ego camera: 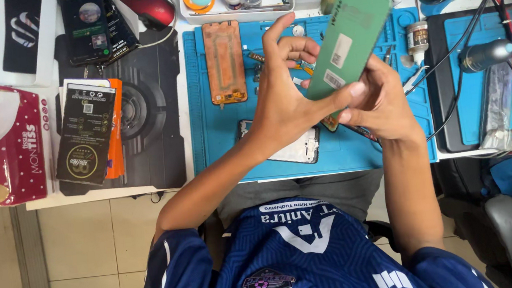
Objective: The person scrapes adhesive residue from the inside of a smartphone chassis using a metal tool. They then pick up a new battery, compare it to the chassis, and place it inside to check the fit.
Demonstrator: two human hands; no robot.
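A: Far left of the bench: a red tissue box (0, 147). Next to it, a stack of dark flat packets (88, 138) lying on a black mat (140, 111).

B: And the work area?

A: A blue repair mat (219, 147). On its left part an orange-brown phone panel (224, 61) lies flat, long side running away from the person. A phone frame (300, 149) lies near the mat's front edge, half hidden under the left forearm.

B: Left hand pose?

A: The left hand (280, 101) is raised above the mat, wrist bent, back of the hand toward the camera. The index finger stands up and free; the thumb reaches right and presses the green panel's lower face. Other fingers curl behind it. So: grasping the panel.

B: The panel itself?

A: The green phone back panel (349, 38) is held in the air over the mat's right half, tilted, top corner leaning right, pale stickers on the face toward the camera.

B: Right hand?

A: The right hand (377, 104) sits just below the panel, forearm coming up from bottom right. Fingers pinch the panel's lower edge, closed on it, touching the left thumb.

B: Further right?

A: A small white jar (418, 37) at the mat's corner, then a tangle of black cables (481, 12).
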